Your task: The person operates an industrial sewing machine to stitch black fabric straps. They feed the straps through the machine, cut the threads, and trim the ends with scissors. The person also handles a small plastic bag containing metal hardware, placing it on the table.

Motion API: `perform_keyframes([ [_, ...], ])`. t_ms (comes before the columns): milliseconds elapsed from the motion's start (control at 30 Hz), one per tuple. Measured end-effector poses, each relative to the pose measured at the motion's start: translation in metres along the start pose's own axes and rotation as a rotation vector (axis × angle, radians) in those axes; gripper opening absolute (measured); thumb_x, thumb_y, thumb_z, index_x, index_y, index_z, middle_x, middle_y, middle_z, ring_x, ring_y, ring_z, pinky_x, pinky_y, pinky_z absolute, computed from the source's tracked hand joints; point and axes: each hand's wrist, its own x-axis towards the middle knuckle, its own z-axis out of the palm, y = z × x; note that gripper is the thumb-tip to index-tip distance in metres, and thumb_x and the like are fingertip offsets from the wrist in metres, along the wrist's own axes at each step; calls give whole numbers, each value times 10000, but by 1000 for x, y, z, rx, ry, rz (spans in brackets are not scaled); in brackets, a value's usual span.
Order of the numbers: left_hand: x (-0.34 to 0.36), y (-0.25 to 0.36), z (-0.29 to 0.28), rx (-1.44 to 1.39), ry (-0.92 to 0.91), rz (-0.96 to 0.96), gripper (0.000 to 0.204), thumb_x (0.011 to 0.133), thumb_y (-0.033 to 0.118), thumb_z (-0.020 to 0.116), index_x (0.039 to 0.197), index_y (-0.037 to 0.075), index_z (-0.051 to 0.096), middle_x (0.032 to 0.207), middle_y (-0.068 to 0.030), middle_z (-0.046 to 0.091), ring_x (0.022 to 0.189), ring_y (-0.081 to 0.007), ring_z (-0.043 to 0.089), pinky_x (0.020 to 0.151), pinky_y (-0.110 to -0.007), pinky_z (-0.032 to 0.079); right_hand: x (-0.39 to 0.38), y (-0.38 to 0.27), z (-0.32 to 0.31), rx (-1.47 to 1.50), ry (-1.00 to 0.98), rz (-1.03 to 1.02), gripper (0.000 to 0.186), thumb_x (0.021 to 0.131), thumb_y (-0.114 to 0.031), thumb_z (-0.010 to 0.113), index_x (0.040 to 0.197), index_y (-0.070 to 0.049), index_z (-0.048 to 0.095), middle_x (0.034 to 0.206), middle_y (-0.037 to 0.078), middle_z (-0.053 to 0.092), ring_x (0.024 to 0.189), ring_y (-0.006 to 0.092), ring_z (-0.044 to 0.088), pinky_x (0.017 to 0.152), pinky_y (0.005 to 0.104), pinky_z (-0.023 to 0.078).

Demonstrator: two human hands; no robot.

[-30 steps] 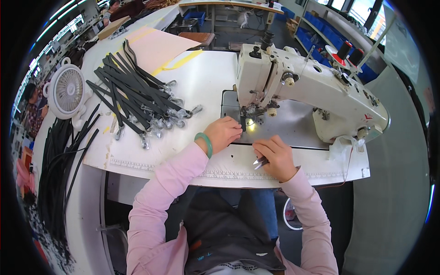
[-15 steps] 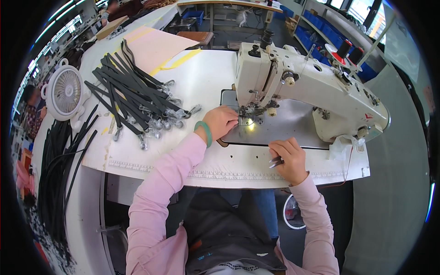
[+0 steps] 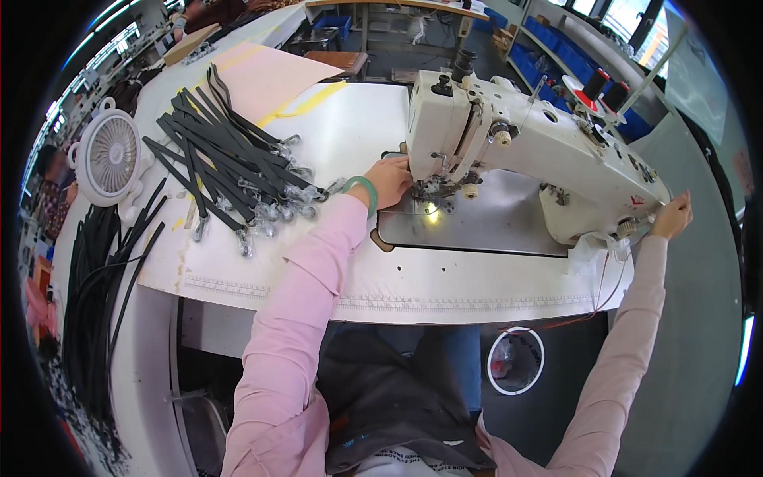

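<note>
A white industrial sewing machine [image 3: 572, 151] stands over a metal bed plate [image 3: 493, 222], its small lamp lit beside the needle area [image 3: 429, 191]. My left hand [image 3: 388, 183], with a green bangle [image 3: 364, 191] at the wrist, is closed against the left side of the needle area. Its fingertips are partly hidden there, and what they hold cannot be made out. Out at the machine's right end, my right hand [image 3: 674, 216] has its fingers curled on the handwheel, which it mostly covers. The dark pointed tool seen earlier in that hand is not visible now.
Left of the machine lies a pile of black straps [image 3: 230, 159] with plastic-wrapped metal hooks. A white fan [image 3: 111, 159] and more black strips [image 3: 99, 302] are farther left. A printed ruler [image 3: 381, 304] runs along the table's front; a white-rimmed bin [image 3: 517, 362] stands below.
My right hand has moved from the table's front edge, right and up to the machine's end. My left hand has shifted slightly farther from me beside the needle.
</note>
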Motion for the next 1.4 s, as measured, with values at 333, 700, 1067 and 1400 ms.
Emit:
perform_keyframes([
  [333, -4, 8, -10, -56, 56, 21, 118, 768, 52, 541, 821, 51, 646, 1043, -74, 585, 1082, -250, 489, 895, -345, 410, -2, 149, 9, 181, -525, 556, 426, 917, -389, 420, 1044, 1, 535, 932, 100, 599, 813, 208, 573, 737, 315, 460],
  [700, -41, 53, -18, 380, 144, -255, 149, 716, 266, 666, 743, 122, 690, 788, -24, 578, 822, -222, 533, 710, -337, 455, -10, 125, -7, 123, -600, 602, 413, 924, -394, 413, 1126, -42, 492, 911, 59, 572, 719, 128, 544, 597, 251, 457],
  [1067, -35, 45, -8, 164, 256, -220, 138, 699, 239, 686, 735, 106, 700, 769, -28, 577, 800, -217, 524, 681, -335, 455, -71, 98, -2, 811, -330, 778, 412, 929, -371, 413, 1194, -56, 414, 1134, 99, 503, 1030, 194, 498, 865, 320, 421],
  [1400, -32, 43, -6, 145, 259, -207, 144, 701, 237, 685, 749, 102, 703, 770, -34, 581, 810, -224, 521, 696, -334, 454, 33, 137, -8, 150, -589, 555, 507, 906, -446, 405, 1093, 7, 534, 1001, 74, 573, 930, 171, 529, 805, 286, 414],
])
